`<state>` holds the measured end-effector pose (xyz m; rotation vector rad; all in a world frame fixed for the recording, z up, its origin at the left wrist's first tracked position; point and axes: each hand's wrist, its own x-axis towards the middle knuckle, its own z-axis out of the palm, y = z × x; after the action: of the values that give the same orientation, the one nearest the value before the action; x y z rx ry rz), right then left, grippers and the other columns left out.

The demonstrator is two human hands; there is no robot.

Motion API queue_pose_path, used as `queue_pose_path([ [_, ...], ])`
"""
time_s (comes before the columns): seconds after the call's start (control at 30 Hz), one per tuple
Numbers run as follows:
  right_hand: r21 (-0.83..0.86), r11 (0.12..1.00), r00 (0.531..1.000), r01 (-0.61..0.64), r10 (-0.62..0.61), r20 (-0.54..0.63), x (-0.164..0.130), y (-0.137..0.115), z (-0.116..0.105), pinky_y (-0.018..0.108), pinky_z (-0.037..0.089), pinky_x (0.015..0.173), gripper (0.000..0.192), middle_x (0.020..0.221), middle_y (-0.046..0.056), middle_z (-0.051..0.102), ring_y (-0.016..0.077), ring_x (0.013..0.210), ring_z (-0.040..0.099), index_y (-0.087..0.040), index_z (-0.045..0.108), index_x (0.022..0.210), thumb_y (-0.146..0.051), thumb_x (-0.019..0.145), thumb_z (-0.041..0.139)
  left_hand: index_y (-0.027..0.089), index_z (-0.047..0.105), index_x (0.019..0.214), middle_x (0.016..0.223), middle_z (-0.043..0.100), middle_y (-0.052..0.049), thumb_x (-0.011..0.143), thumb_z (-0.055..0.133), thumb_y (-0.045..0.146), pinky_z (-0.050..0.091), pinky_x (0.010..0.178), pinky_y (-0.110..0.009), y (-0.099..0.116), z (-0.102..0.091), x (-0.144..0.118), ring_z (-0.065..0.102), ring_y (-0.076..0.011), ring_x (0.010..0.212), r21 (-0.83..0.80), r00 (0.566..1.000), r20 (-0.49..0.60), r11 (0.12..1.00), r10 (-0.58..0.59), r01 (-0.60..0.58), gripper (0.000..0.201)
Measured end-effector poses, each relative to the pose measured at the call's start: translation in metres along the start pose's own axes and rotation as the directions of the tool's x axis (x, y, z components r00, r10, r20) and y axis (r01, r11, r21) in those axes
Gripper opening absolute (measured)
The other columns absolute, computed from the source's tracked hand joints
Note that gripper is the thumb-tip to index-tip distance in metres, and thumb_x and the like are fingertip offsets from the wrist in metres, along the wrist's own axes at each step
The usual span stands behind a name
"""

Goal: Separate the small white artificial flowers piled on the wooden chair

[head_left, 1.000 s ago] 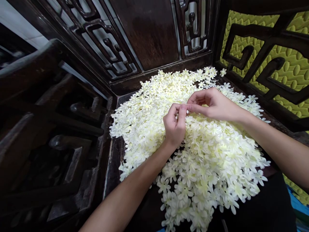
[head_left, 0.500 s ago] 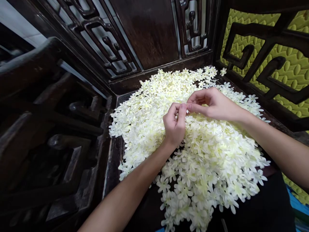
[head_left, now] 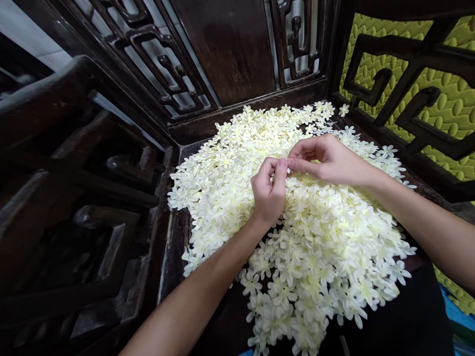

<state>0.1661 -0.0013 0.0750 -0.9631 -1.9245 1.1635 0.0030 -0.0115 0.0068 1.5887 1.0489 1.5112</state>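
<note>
Left hand: left hand (head_left: 267, 193), frame centre, fingers curled, thumb and forefinger pinched together; the item gripped is too small to identify.
Right hand: right hand (head_left: 328, 159), just right of it, fingertips pinched and meeting the left fingertips; grip contents not discernible.
Flowers: flower pile (head_left: 315, 237), small cream-white star-shaped blossoms, soft and thin-petalled, heaped from centre to lower right, directly under both hands.
Seat: dark polished wooden seat (head_left: 174, 247), glossy, carved lattice back (head_left: 156, 59) at upper left.
Wall: yellow-green padded panel (head_left: 445, 99), quilted, upper right.
</note>
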Motion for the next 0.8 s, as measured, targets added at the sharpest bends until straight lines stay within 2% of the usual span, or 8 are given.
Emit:
queue_pose_path([
  [0.23,-0.001,1.0,1.0,-0.019,0.019,0.01,0.0001,0.0003,-0.0007,0.021,0.029,0.037,0.025,0.067,0.002,0.063,0.0063,0.048,0.045,-0.014,0.068,0.085,-0.038,0.091,0.071,0.019,0.054,0.077,0.065,0.046,0.002,0.097,0.052,0.042,0.033,0.056,-0.026,0.0001,-0.0006,-0.0001,0.039,-0.0092,0.059,0.004,1.0,0.01,1.0,0.01,-0.01,0.031],
  [0.5,-0.014,1.0,1.0,-0.02,0.02,-0.007,-0.0006,-0.0012,-0.0007,0.022,0.03,0.037,0.024,0.066,0.002,0.063,0.0061,0.048,0.045,-0.012,0.07,0.086,-0.036,0.09,0.072,0.02,0.055,0.078,0.069,0.052,0.001,0.097,0.052,0.043,0.038,0.061,-0.026,-0.0001,0.0002,0.0002,0.046,-0.0102,0.064,-0.004,1.0,0.01,1.0,0.007,-0.007,0.03],
  [0.8,-0.022,1.0,1.0,-0.014,0.014,-0.004,0.0002,-0.0006,-0.001,0.022,0.029,0.038,0.024,0.066,0.002,0.062,0.0063,0.048,0.044,-0.013,0.07,0.087,-0.036,0.09,0.071,0.02,0.055,0.078,0.069,0.052,0.001,0.097,0.052,0.042,0.038,0.061,-0.025,-0.0008,0.0002,0.0003,0.046,-0.0096,0.063,-0.012,1.0,0.011,1.0,0.009,-0.008,0.03],
])
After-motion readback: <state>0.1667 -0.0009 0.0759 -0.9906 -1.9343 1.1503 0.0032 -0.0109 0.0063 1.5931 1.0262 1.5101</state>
